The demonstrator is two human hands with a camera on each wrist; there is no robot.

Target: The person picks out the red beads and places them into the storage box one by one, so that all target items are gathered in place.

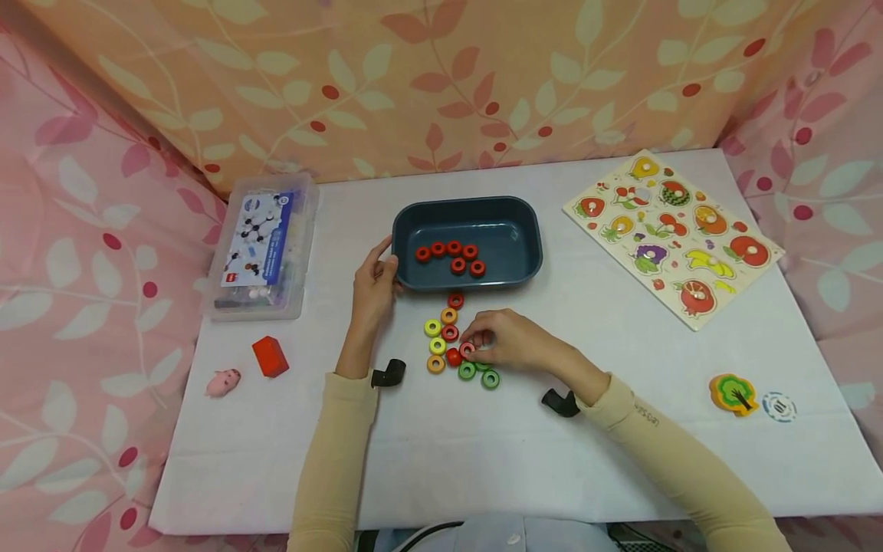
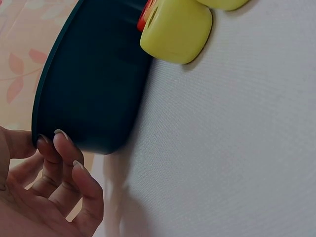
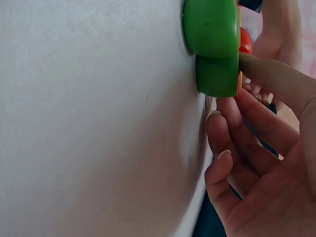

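My left hand [image 1: 374,290] grips the left end of a dark blue rectangular tray [image 1: 507,257], thumb and fingertips at its rim. Inside the tray lie several red ring beads [image 1: 453,248]. My right hand [image 1: 517,343] pinches a red ring bead [image 1: 467,349] between thumb and forefinger, over a loose group in front of the tray. That group has yellow beads [image 1: 438,346], orange beads [image 1: 435,364], other red beads [image 1: 450,333] and green beads [image 1: 490,379]. In the right wrist view, green beads [image 3: 212,29] partly hide what the fingertips hold.
On the left are a clear plastic case [image 1: 260,238] with a blue label, a red block [image 1: 270,356] and a small pink pig figure [image 1: 223,382]. A wooden fruit puzzle board [image 1: 672,238] lies back right. A tree-shaped piece [image 1: 733,394] sits beside a round chip [image 1: 779,407].
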